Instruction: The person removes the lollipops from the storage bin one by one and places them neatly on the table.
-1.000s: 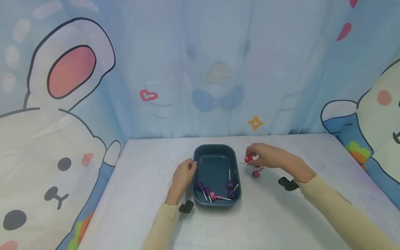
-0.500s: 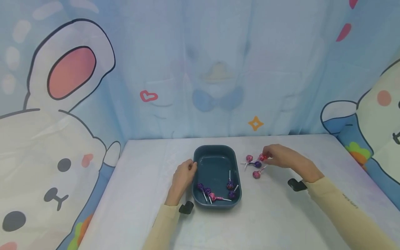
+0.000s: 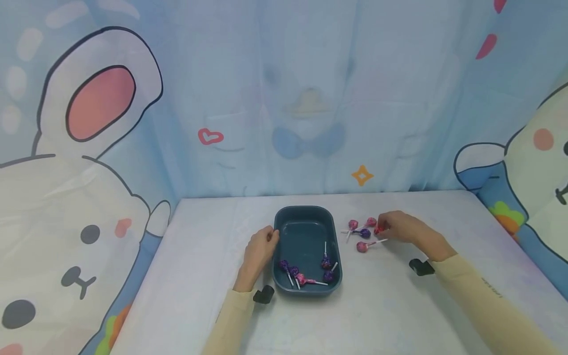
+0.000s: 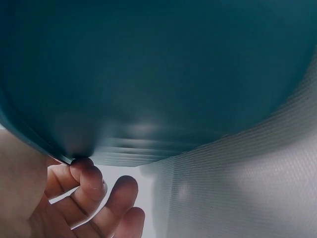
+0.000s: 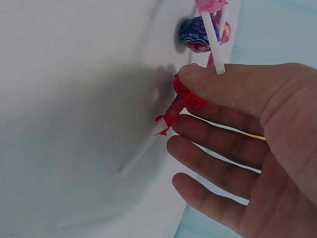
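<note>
My left hand [image 3: 259, 251] holds the left rim of a dark teal plastic box [image 3: 303, 236]; in the left wrist view its curled fingers [image 4: 89, 183] sit right at the rim. Several lollipops lie at the box's near end, among them a purple one [image 3: 329, 275] and a pink one [image 3: 301, 279]. To the right of the box, my right hand [image 3: 403, 228] pinches a red-wrapped lollipop [image 5: 179, 101] by its head between thumb and forefinger, white stick pointing away. Beside that hand lie a purple lollipop [image 3: 365, 233] and pink ones [image 3: 353, 224], with another pink lollipop [image 3: 362, 247] nearer me.
A white cloth covers the table [image 3: 199, 276]. Behind it hangs a blue curtain [image 3: 239, 98] printed with cartoon rabbits. A black wrist camera [image 3: 264, 294] sits on the left wrist, and another black camera [image 3: 421, 267] on the right.
My right hand has moved rightward from beside the box, past the loose pile, uncovering the pink and purple lollipops there. The left hand and the box have stayed in place.
</note>
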A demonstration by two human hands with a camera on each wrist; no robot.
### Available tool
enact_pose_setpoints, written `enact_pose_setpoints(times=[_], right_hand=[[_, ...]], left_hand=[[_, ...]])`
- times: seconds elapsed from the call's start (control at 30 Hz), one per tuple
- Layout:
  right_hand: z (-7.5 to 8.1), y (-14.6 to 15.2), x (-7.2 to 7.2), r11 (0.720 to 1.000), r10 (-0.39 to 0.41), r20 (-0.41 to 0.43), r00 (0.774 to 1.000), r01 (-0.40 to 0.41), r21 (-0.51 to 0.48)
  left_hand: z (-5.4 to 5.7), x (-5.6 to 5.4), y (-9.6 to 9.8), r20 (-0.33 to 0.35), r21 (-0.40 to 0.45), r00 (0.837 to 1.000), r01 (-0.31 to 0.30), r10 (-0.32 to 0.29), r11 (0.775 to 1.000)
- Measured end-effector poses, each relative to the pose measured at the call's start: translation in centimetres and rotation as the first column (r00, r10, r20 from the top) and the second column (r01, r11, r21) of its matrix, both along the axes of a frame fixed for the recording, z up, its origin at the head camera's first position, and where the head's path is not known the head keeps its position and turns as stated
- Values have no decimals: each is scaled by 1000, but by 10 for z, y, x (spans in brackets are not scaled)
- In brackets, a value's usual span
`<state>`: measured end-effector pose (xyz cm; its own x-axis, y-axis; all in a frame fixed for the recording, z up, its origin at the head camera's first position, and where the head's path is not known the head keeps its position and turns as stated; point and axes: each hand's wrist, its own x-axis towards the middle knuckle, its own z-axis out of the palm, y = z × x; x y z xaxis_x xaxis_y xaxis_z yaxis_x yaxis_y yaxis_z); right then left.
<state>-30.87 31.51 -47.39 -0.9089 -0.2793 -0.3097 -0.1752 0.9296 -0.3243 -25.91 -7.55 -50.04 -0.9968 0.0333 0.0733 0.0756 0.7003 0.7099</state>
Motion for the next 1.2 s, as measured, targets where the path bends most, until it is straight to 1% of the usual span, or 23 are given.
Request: enact_pose_setpoints(times=[0.3, 0.43, 0.6, 0.8, 1.0, 1.2], right_hand=[[-4, -1, -1, 1000, 0, -2, 1000, 0, 7], [-3, 3, -1, 999, 40, -12, 999, -39, 6], [5, 5, -3, 997, 72, -35, 997, -73, -3], [17, -1, -4, 995, 102, -68, 992, -102, 2], [32, -18, 1, 992, 124, -112, 986, -124, 7], [41, -41, 8, 990, 143, -142, 980, -142, 15]], left_hand=[[0, 1, 0, 2, 2, 1000, -1, 1, 1000], [0, 1, 0, 4, -2, 1000, -1, 1, 1000], [3, 2, 1, 2, 1, 1000, 1, -1, 1000], [4, 2, 0, 6, -2, 1000, -1, 1, 1000], [4, 1, -1, 7, -4, 1000, -2, 2, 1000], [3, 1, 0, 4, -1, 1000, -1, 1, 1000]])
